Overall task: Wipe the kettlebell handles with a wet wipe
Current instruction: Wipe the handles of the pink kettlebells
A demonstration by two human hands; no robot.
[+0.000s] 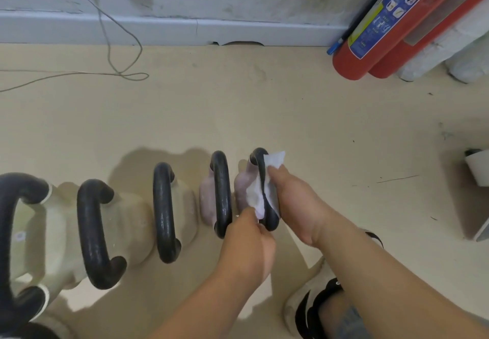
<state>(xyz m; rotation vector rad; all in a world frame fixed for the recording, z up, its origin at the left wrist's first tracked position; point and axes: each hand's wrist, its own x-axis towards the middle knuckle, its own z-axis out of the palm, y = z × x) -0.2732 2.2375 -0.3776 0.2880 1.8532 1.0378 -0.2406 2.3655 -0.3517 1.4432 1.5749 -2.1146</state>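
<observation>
Nearest to the camera a shoe (312, 304) stands on the beige floor (238, 116), under the right forearm. A row of kettlebells runs from left to right, each with a black handle on top. At the rightmost kettlebell handle (262, 180) both hands work close together. The left hand (246, 246) pinches the lower edge of the wet wipe (267, 180), and the right hand (293, 201) presses the wipe around the handle, fingers closed on it. The next handle (221, 193) is just beside, untouched. Far right, two red fire extinguishers (383, 29) lean at the wall, and a thin cable (116, 47) lies at far left. A white object at the right edge is perhaps a stand.
</observation>
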